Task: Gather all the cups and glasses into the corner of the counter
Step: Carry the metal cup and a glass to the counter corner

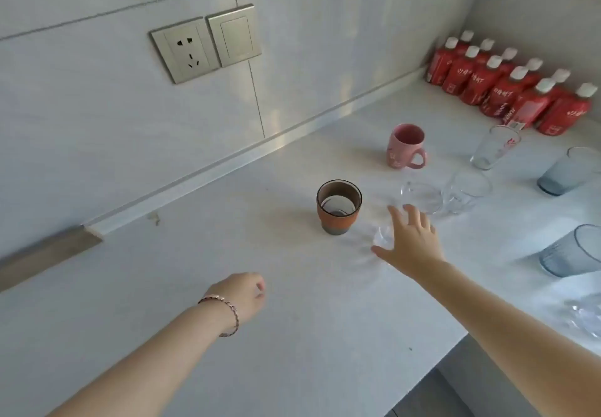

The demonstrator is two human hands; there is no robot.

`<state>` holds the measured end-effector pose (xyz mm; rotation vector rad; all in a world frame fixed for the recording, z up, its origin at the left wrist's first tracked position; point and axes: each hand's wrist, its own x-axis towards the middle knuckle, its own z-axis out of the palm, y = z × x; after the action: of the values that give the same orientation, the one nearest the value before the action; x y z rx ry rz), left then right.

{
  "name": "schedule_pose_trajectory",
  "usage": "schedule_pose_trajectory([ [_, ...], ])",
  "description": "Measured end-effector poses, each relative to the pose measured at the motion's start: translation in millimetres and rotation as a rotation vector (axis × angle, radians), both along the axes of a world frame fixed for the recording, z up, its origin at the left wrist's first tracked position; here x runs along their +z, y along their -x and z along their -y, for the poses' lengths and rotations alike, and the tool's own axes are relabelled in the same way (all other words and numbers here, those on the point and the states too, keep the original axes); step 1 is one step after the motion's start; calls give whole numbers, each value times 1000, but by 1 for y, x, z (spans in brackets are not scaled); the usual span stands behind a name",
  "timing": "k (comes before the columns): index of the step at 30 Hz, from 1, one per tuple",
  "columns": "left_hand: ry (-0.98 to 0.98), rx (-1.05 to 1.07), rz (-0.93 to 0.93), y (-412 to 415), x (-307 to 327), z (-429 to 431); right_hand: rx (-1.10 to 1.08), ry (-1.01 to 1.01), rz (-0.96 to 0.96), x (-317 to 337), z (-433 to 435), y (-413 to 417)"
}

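An orange-sleeved glass cup (339,208) stands mid-counter. Behind it to the right is a pink mug (406,146). My right hand (410,242) hovers with fingers spread over a small clear glass (383,237), touching or just above it. Two clear glasses (422,197) (468,190) stand just beyond my fingers. Farther right are a tall clear printed glass (494,146) and two blue-grey tumblers (567,171) (572,250). Another clear glass (585,314) shows at the right edge. My left hand (242,298), loosely curled and holding nothing, hangs above the counter at lower left.
Several red bottles with white caps (507,88) fill the far right corner against the wall. A wall socket (185,49) and switch (234,35) sit on the tiled backsplash. The counter's front edge (455,342) drops off at lower right.
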<state>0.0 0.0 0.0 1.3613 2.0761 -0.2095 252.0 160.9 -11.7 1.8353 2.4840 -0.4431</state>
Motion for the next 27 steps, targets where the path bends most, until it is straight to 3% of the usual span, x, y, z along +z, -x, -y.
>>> schedule_pose_trajectory([
  [4,-5,72,31,-13,-7,-21,-76,172,-50,-16,-18,-13],
  [10,-414,263,178,-46,-7,-104,-125,204,-217,-26,-24,-28],
  [13,-446,241,241,-66,-14,-155,-144,211,-237,-30,-19,-34],
  [17,-419,212,173,-77,-24,-180,-122,238,-225,-27,-14,-32],
  [21,-573,302,200,-66,-29,-141,-48,236,-204,-17,-3,-13],
  [27,-801,560,309,1,-13,-1,189,228,-177,5,43,56],
])
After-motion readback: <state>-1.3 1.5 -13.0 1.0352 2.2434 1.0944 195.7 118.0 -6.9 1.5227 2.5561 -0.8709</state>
